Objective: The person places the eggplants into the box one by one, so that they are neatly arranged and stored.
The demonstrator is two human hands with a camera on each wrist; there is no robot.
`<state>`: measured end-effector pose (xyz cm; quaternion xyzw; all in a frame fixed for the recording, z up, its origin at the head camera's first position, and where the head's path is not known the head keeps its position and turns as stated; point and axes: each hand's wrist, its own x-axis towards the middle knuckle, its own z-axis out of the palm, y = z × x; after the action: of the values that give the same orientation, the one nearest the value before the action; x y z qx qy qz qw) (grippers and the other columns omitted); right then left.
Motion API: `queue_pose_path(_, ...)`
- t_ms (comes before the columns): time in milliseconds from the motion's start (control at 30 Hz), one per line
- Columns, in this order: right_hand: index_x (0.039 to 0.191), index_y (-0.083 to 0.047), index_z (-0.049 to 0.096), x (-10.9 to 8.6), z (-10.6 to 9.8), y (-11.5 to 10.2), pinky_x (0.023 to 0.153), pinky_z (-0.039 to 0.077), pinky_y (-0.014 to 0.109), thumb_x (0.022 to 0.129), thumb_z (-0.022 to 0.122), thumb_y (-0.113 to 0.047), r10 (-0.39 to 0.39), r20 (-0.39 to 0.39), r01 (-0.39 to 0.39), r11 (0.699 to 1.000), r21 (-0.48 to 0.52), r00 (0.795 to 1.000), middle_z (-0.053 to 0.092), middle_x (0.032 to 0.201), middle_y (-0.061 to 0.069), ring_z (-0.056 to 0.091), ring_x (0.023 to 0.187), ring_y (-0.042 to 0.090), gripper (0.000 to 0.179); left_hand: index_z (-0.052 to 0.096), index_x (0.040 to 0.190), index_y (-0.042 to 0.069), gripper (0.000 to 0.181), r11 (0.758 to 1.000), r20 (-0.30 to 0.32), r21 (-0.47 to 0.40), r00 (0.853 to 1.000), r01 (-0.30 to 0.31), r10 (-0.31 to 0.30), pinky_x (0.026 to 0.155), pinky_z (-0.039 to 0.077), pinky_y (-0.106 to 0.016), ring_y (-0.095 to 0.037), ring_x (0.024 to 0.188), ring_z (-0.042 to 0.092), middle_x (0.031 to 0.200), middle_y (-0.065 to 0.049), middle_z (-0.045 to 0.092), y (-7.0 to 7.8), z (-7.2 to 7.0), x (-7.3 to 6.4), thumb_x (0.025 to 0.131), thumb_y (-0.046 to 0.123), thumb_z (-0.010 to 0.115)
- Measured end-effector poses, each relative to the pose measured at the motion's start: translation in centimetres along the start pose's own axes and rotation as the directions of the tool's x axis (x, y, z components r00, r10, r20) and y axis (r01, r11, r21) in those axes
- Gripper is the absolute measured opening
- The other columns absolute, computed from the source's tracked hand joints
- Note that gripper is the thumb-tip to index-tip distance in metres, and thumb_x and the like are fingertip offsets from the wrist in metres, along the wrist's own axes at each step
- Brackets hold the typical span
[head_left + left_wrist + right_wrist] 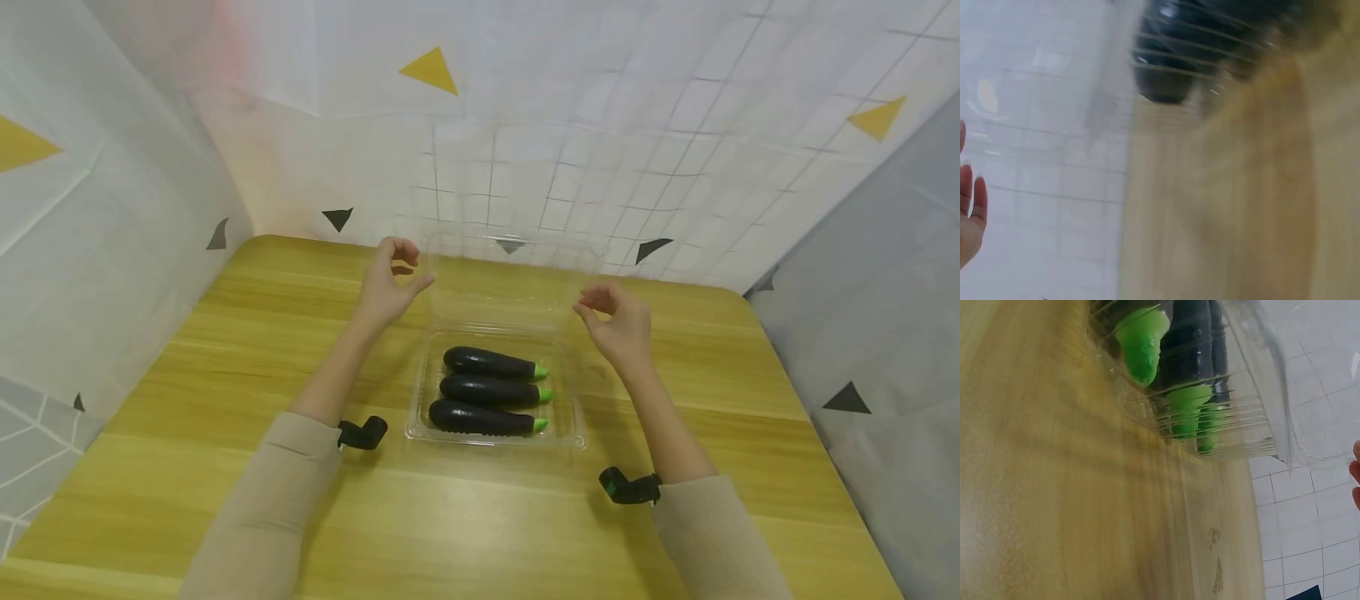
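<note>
A clear plastic clamshell box (495,442) lies on the table with its lid (510,287) raised at the back. Inside are three dark eggplants (487,391) with green stem ends, side by side. At the lid's left edge, my left hand (386,287) has a gap between thumb and bent fingers, with nothing in it. My right hand (618,321) is at the lid's right edge, thumb and fingertips close together; I cannot tell whether they pinch it. In the right wrist view, green stems (1186,403) show through the box wall and fingertips (1356,472) reach the lid's rim.
The wooden table (480,517) extends around the box. A white wall covering (525,108) with grid lines and triangles rises behind its back edge. Each forearm carries a black wrist camera: the left one (363,433) and the right one (630,487).
</note>
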<state>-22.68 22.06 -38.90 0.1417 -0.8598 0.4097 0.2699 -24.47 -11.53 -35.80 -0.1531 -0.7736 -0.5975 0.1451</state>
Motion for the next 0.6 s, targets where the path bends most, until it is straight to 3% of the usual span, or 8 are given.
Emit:
queue_pose_path(100, 0.094, -0.001, 0.066, -0.1, 0.0, 0.0, 0.075, 0.056, 0.036, 0.079, 0.078, 0.0, -0.022, -0.014, 0.021, 0.999, -0.024, 1.0, 0.071, 0.083, 0.009, 0.07, 0.077, 0.023, 0.02, 0.05, 0.104, -0.007, 0.03, 0.999, -0.023, -0.009, 0.999, -0.033, 0.033, 0.091, 0.047, -0.041, -0.026, 0.097, 0.052, 0.099, -0.018, 0.054, 0.2, 0.1, 0.6, 0.083, -0.006, 0.071)
queue_pose_path(300, 0.096, 0.001, 0.065, -0.2, -0.2, -0.1, 0.079, 0.056, 0.038, 0.078, 0.078, 0.0, -0.01, -0.019, 0.01, 1.0, -0.003, 1.0, 0.07, 0.087, 0.011, 0.068, 0.083, 0.024, 0.022, 0.049, 0.093, -0.009, 0.02, 1.0, -0.035, 0.001, 0.999, -0.018, 0.018, 0.087, 0.05, -0.042, -0.023, 0.087, 0.055, 0.088, -0.016, 0.055, 3.8, 0.1, -0.5, 0.083, -0.012, 0.067)
queue_pose_path(467, 0.105, 0.002, 0.061, 0.2, -0.9, -1.3, 0.087, 0.053, 0.039, 0.077, 0.08, -0.001, -0.001, -0.052, 0.005, 0.997, 0.083, 0.999, 0.068, 0.102, 0.011, 0.063, 0.095, 0.019, 0.034, 0.051, 0.091, -0.006, 0.02, 1.0, -0.036, 0.005, 0.999, 0.014, -0.014, 0.086, 0.051, -0.04, -0.022, 0.087, 0.054, 0.086, -0.014, 0.055, 3.7, -0.1, -0.8, 0.083, -0.01, 0.068)
queue_pose_path(600, 0.109, 0.001, 0.063, 0.7, -1.8, -3.2, 0.088, 0.051, 0.03, 0.076, 0.08, 0.0, -0.005, -0.119, 0.021, 0.99, 0.139, 0.993, 0.068, 0.104, 0.013, 0.061, 0.095, 0.008, 0.038, 0.051, 0.091, -0.006, 0.02, 1.0, -0.042, 0.004, 0.999, 0.022, -0.022, 0.086, 0.051, -0.037, -0.021, 0.087, 0.054, 0.085, -0.013, 0.054, 3.5, -0.2, -0.9, 0.083, -0.011, 0.068)
